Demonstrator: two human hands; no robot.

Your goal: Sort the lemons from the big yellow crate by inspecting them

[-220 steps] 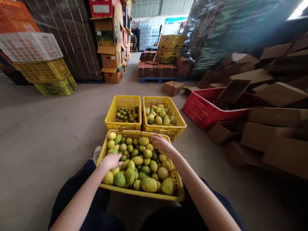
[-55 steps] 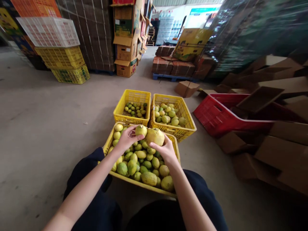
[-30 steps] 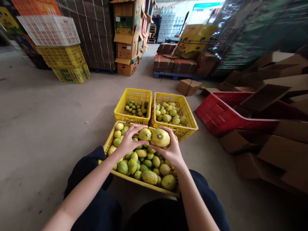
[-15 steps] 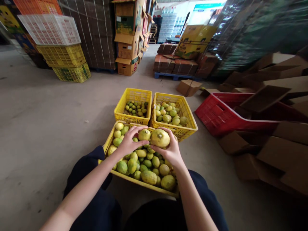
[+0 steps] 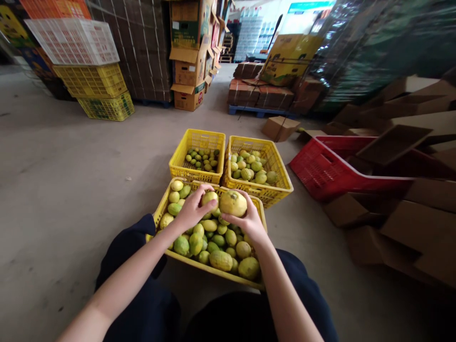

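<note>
My left hand [image 5: 195, 207] is closed around a small yellow lemon [image 5: 210, 201], thumb across its front. A larger yellow lemon [image 5: 233, 204] sits in my right hand [image 5: 250, 219], fingers over its top and thumb beneath. The two lemons are side by side above the near yellow crate [image 5: 210, 274]. That crate is full of green and yellow lemons, with large ribbed ones such as this lemon [image 5: 221, 261] along the near side. My hands and forearms hide part of its contents.
Beyond the near crate stand a left yellow crate [image 5: 195, 176] with small greenish lemons and a right yellow crate [image 5: 261, 190] with larger ones. A red crate [image 5: 313, 166] and loose cardboard boxes [image 5: 420, 232] lie to the right. Stacked crates [image 5: 92, 80] stand back left.
The left hand has turned and wrapped its thumb further over the small lemon. In the right hand the large lemon has been rotated and shifted slightly left. The crates stay put.
</note>
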